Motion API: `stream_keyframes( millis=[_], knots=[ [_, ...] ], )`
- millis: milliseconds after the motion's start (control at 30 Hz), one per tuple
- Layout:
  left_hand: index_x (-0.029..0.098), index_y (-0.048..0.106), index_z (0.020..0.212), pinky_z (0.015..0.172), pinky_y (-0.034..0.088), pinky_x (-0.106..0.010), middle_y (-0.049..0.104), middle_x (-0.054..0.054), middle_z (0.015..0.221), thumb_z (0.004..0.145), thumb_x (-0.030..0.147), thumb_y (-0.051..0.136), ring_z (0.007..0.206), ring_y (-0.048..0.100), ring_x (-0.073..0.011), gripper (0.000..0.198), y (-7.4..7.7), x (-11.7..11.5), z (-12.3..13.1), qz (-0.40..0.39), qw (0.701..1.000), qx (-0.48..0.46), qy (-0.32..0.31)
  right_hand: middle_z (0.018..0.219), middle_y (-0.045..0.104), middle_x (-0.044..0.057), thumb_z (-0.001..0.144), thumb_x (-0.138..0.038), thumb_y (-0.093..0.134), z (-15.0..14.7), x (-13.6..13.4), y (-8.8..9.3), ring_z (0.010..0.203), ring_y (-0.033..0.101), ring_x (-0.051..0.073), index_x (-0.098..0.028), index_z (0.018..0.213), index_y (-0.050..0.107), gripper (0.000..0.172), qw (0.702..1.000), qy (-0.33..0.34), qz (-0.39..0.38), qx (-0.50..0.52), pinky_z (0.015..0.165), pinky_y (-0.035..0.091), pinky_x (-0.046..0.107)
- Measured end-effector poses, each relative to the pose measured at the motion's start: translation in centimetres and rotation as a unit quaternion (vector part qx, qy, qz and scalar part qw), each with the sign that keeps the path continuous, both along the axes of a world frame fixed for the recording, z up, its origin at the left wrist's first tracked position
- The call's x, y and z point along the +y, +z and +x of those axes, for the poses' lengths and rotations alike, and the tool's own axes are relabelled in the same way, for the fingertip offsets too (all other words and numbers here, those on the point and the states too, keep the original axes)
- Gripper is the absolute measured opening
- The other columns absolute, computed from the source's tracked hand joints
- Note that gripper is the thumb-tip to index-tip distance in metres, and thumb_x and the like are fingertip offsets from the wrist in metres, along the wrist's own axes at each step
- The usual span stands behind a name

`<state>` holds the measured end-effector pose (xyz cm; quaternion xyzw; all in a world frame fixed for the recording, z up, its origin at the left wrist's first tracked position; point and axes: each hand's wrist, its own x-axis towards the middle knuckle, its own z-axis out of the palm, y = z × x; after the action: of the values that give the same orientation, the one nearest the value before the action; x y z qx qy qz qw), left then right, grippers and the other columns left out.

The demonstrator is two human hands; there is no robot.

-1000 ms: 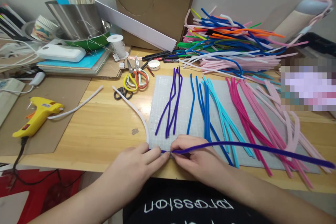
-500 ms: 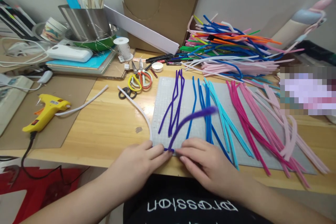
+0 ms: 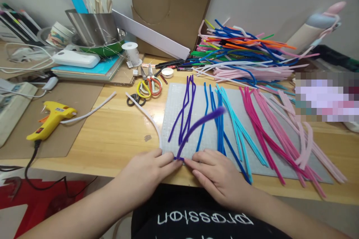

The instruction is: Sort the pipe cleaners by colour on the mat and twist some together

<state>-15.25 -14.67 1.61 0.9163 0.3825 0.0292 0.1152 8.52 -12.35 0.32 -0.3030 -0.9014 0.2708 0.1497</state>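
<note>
At the front edge of the table, my left hand (image 3: 153,166) is closed on the lower end of a purple pipe cleaner (image 3: 196,124). Its long free part curves up and to the right above the mat. My right hand (image 3: 215,170) is closed too, its fingertips meeting the other side of the same purple end. A white pipe cleaner (image 3: 148,115) runs up and left from my left fingertips. Beyond my hands, several purple pipe cleaners (image 3: 185,110) lie on the grey mat (image 3: 171,95), with blue ones (image 3: 220,123) to their right.
Light blue (image 3: 238,127), magenta (image 3: 258,130) and pink strips (image 3: 280,130) lie to the right. A yellow glue gun (image 3: 52,119) rests at left on cardboard. Scissors (image 3: 148,84) lie near the middle. A mixed pile (image 3: 246,56) stands behind the mat.
My hands hold nearly the same pose. The purple pipe cleaner's free end sits slightly further left and higher; the whole view has shifted a little.
</note>
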Motion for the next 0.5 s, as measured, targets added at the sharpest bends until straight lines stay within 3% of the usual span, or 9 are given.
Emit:
stream_keyframes(
  millis=[233,500],
  knots=[
    [0.024,0.043,0.13,0.077,0.048,-0.033,0.059,-0.004,0.116,0.084,0.007,0.044,0.101,0.054,-0.021,0.049,-0.15,0.12,-0.02,-0.018,1.0,-0.008,-0.002,0.093,0.059,0.008,0.093,-0.021,0.034,-0.2,0.1,0.09,0.084,0.05,0.019,-0.016,0.122,0.052,0.035,1.0,0.025,0.001,-0.017,0.073,0.038,0.036],
    [0.024,0.043,0.129,0.069,0.049,-0.033,0.06,-0.004,0.112,0.083,0.005,0.044,0.094,0.056,-0.0216,0.05,-0.02,0.05,0.18,-0.024,1.0,0.019,0.004,0.097,0.06,0.009,0.093,-0.019,0.034,-0.25,-0.06,-0.09,0.087,0.052,0.019,-0.013,0.119,0.054,0.033,1.0,0.019,0.013,0.0,0.075,0.04,0.036]
  ],
)
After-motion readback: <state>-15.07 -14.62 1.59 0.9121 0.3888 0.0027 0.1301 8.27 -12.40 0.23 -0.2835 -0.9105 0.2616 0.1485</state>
